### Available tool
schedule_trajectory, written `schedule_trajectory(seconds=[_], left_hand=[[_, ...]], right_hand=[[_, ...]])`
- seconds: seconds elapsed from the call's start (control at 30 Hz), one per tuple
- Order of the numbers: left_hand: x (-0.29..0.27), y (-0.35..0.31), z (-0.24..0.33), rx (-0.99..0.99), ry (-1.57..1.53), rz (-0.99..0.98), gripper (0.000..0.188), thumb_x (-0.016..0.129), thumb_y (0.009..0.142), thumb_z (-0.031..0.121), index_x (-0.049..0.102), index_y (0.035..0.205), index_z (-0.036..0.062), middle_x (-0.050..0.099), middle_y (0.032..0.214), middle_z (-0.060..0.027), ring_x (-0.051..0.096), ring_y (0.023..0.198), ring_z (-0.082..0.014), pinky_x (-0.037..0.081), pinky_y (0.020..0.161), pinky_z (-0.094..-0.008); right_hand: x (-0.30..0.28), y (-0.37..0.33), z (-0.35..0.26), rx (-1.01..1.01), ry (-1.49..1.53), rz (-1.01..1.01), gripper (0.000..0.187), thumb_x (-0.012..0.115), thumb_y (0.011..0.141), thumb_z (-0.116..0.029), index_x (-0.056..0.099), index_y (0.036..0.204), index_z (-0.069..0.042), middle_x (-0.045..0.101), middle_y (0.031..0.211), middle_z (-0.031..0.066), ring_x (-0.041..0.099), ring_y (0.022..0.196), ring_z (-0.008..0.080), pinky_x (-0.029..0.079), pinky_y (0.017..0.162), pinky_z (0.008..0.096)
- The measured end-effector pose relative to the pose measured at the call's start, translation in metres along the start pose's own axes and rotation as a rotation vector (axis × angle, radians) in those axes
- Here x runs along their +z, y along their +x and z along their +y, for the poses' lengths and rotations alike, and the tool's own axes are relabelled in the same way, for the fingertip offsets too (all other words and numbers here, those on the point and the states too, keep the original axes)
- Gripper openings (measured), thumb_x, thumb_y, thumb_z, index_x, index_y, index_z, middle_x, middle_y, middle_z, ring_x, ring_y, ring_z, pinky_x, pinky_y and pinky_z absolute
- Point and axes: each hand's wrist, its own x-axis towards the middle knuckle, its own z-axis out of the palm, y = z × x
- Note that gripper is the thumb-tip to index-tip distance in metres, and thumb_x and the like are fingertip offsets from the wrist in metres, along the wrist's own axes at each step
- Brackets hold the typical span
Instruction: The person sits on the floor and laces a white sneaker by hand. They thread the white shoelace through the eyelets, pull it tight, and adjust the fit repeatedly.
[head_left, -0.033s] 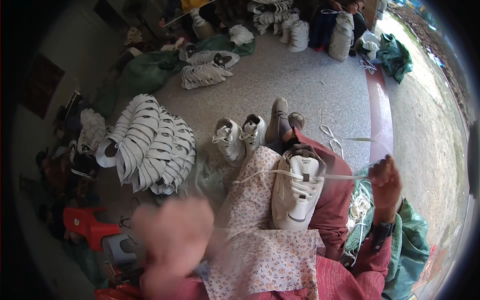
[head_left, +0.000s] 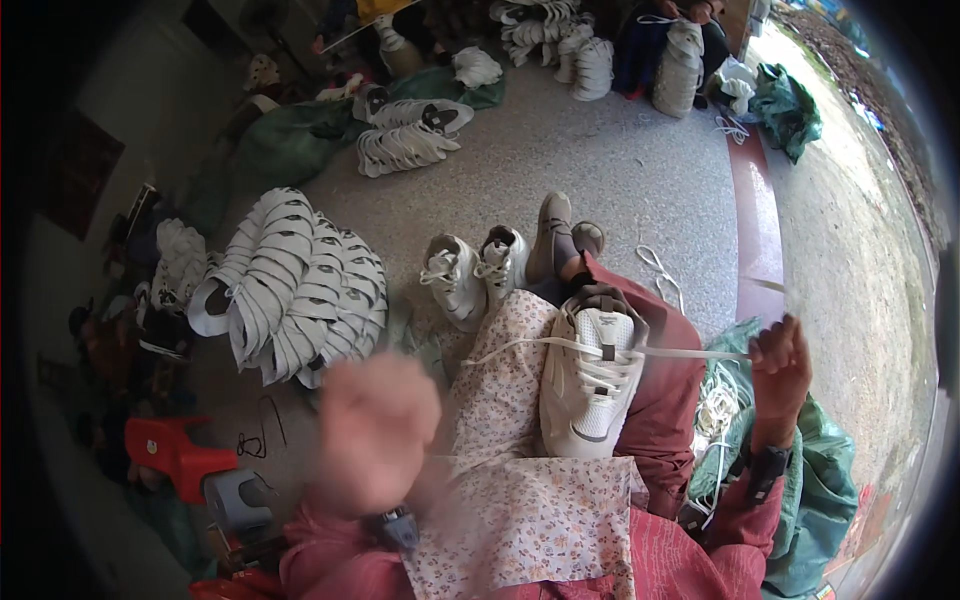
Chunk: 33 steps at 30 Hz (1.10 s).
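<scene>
A white and beige shoe upper (head_left: 592, 395) with partly threaded white lacing rests on my lap, its toe toward me. My right hand (head_left: 781, 370), raised on the right, is closed on a white shoelace (head_left: 700, 353) drawn nearly straight out from the shoe. The lace's other end trails left across the floral apron (head_left: 515, 350). My left hand (head_left: 380, 430) hangs in the air left of the apron, apart from the shoe. Motion smears its fingers, so what they hold, if anything, cannot be made out.
Stacked white shoe uppers (head_left: 300, 285) stand at the left. Two laced shoes (head_left: 452, 280) are on the floor by my feet. A red stool (head_left: 175, 455) is at lower left. White laces (head_left: 717, 412) lie on green sacking (head_left: 820, 470) at right. Other people work at the back.
My left hand has moved right and slightly up. My right hand has shifted slightly outward, still holding the lace. The view has shifted a little.
</scene>
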Motion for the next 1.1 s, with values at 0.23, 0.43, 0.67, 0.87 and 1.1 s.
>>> schedule_trajectory(seconds=[0.23, 0.43, 0.67, 0.87, 1.1], left_hand=[[-0.065, 0.017, -0.123, -1.107, -0.387, -0.188, 0.051, 0.046, 0.105, 0.048, 0.05, 0.134, 0.0064, 0.059, 0.088, -0.0058, 0.053, 0.062, -0.0116, 0.044, 0.048, -0.0228], [-0.029, 0.025, -0.148, -0.98, -0.681, -0.048, 0.048, 0.051, 0.104, 0.044, 0.047, 0.138, 0.0102, 0.059, 0.086, -0.0049, 0.053, 0.063, -0.0119, 0.045, 0.049, -0.0231], [-0.079, 0.061, -0.109, -0.422, -0.642, 0.084, 0.022, 0.042, 0.109, 0.023, 0.057, 0.115, 0.008, 0.05, 0.072, 0.0033, 0.045, 0.054, -0.0071, 0.039, 0.047, -0.0212], [-0.156, 0.042, -0.046, -0.154, -0.546, 0.208, 0.02, 0.048, 0.107, 0.022, 0.056, 0.114, 0.0054, 0.045, 0.076, 0.002, 0.041, 0.058, -0.0071, 0.037, 0.047, -0.0198], [-0.138, 0.035, -0.042, -0.086, -0.152, 0.725, 0.034, 0.053, 0.105, 0.027, 0.051, 0.131, 0.0049, 0.048, 0.08, 0.0024, 0.045, 0.062, -0.0054, 0.041, 0.053, -0.0226]], right_hand=[[-0.12, -0.081, -0.052, 0.268, -1.847, 0.818, 0.046, 0.064, 0.096, -0.045, 0.062, 0.11, -0.001, 0.063, 0.083, 0.0057, 0.063, 0.073, 0.0171, 0.051, 0.068, 0.0374], [-0.083, -0.054, 0.0, 0.114, -1.699, 0.364, 0.031, 0.08, 0.082, -0.019, 0.069, 0.103, 0.0, 0.07, 0.095, 0.0157, 0.069, 0.078, 0.0277, 0.053, 0.074, 0.0351], [0.046, 0.011, 0.054, -0.251, -1.776, -0.245, 0.021, 0.072, 0.081, -0.002, 0.07, 0.102, -0.003, 0.07, 0.104, 0.0127, 0.065, 0.097, 0.0304, 0.05, 0.087, 0.0386], [0.075, 0.031, 0.098, -0.178, -1.613, -0.61, 0.021, 0.075, 0.081, -0.012, 0.071, 0.102, -0.007, 0.066, 0.098, 0.0079, 0.06, 0.094, 0.0288, 0.046, 0.086, 0.041], [0.09, 0.04, 0.116, -0.148, -1.628, -0.752, 0.018, 0.076, 0.079, -0.01, 0.072, 0.097, -0.007, 0.063, 0.098, 0.0065, 0.058, 0.095, 0.0271, 0.047, 0.086, 0.0388]])
